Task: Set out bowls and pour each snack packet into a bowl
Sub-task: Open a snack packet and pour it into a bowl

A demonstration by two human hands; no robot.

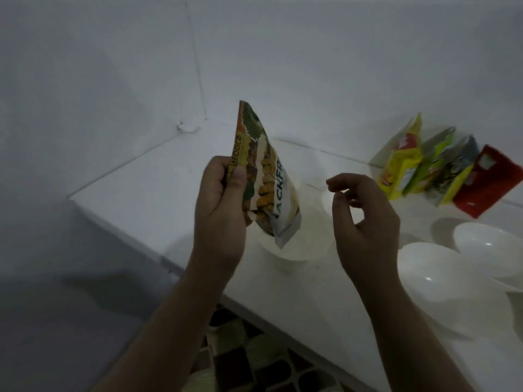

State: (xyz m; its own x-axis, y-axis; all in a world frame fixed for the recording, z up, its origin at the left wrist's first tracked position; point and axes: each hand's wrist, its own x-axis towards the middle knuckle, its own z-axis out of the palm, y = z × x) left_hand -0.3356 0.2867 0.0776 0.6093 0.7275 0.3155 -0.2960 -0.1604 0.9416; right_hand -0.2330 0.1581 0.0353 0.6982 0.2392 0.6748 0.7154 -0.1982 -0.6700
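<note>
White counter point(158, 193) against white walls point(85, 80); patterned floor point(254, 360).

It looked like a home kitchen corner: a white tiled table point(147, 193) met white walls, snack packets point(433, 168) leaned at its back, white bowls point(441, 267) nearby.

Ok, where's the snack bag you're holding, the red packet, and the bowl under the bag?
Snack bag point(268, 179), head view, on its printed front.
Red packet point(489, 182), head view, on its red face.
Bowl point(294, 254), head view, on its front rim.
</note>
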